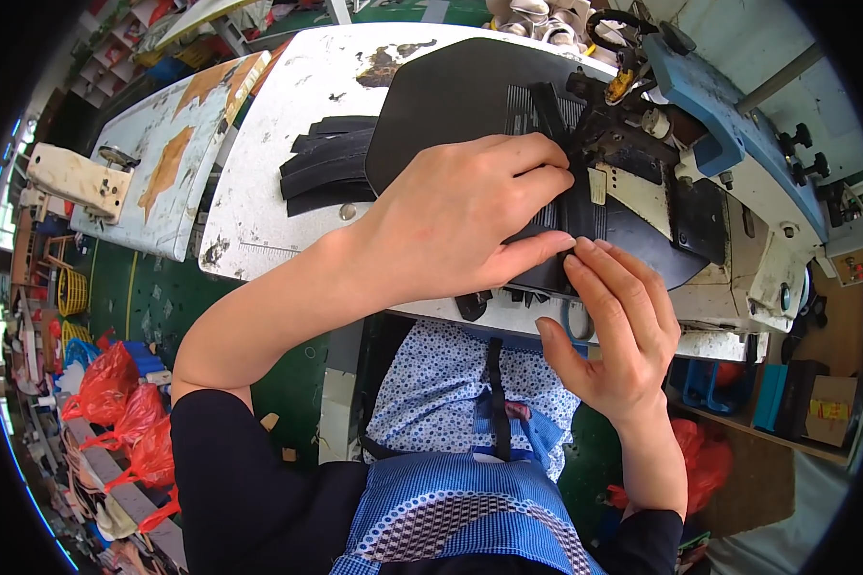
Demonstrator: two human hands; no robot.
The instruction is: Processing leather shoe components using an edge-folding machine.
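Note:
A black strip (576, 206) lies over the dark plate (431, 105), running toward me from beneath the machine's working head (623, 134). My left hand (470, 216) reaches across from the left, its bent fingers and thumb closed at the strip's left edge. At the strip's near end, the fingertips of my right hand (623, 335) touch it close to my left thumb. My right thumb stands apart from those fingers. Left of the plate, several similar black strips (326, 163) lie in a loose pile. The fingers partly cover the held strip.
A blue machine arm (700, 96) rises at the right. The white worktable (268, 182) has worn, stained patches. Another machine table (163, 153) stands at the left. Red plastic bags (110, 383) sit at the lower left. Below right, a shelf holds a blue bin (714, 388).

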